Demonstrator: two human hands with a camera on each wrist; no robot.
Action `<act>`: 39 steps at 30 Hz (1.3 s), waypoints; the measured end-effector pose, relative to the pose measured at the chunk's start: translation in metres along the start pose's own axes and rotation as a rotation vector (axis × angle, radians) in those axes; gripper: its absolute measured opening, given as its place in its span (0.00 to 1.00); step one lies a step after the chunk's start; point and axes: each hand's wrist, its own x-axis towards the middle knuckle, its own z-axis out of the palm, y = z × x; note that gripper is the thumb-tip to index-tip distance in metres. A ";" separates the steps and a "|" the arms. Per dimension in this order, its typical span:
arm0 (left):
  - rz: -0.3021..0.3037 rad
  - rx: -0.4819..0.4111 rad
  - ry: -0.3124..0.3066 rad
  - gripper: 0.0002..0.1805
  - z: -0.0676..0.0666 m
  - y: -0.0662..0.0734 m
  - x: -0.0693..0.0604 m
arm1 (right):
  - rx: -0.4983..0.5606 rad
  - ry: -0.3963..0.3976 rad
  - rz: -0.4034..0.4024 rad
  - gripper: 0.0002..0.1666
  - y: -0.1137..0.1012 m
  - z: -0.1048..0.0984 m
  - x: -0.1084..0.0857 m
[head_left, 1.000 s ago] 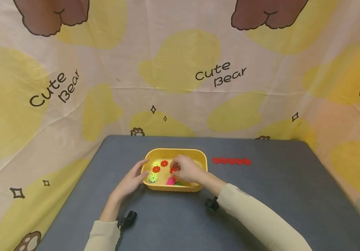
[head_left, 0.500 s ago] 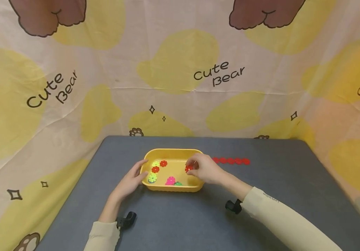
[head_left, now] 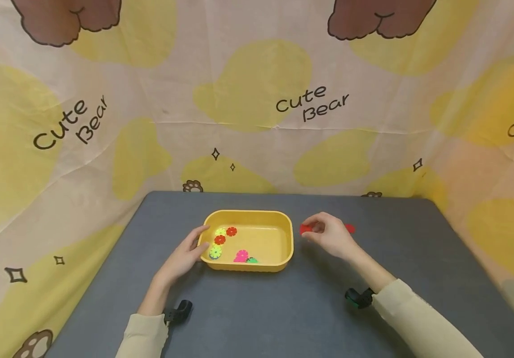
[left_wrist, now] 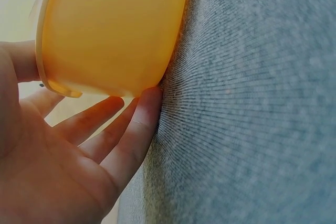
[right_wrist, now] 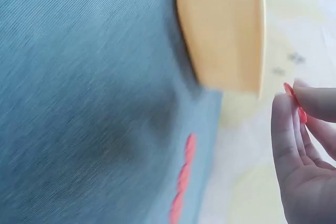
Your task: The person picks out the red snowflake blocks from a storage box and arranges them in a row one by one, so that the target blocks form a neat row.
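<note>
Behind our grey table [head_left: 239, 318] hangs a pale cloth [head_left: 257, 89] with yellow patches and "Cute Bear" lettering. Near the table's far edge, left of its middle, stands a yellow tub [head_left: 248, 267]; our left hand [head_left: 185, 256] grips its left end, thumb over the rim. Inside we see flower-shaped discs [head_left: 215, 252], some along the left side. Our right hand [head_left: 333, 236], just right of the tub, pinches a red disc [right_wrist: 302, 115] near a row of red discs [right_wrist: 183, 177] by the far edge.
</note>
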 end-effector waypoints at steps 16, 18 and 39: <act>-0.004 -0.005 -0.003 0.31 0.000 0.002 -0.002 | -0.049 0.104 0.174 0.20 0.079 -0.053 -0.011; -0.002 -0.003 -0.004 0.31 0.000 0.002 -0.002 | -0.052 0.112 0.187 0.21 0.085 -0.059 -0.013; 0.005 -0.007 -0.001 0.31 -0.001 0.003 -0.002 | -0.200 0.115 0.268 0.20 0.123 -0.077 -0.010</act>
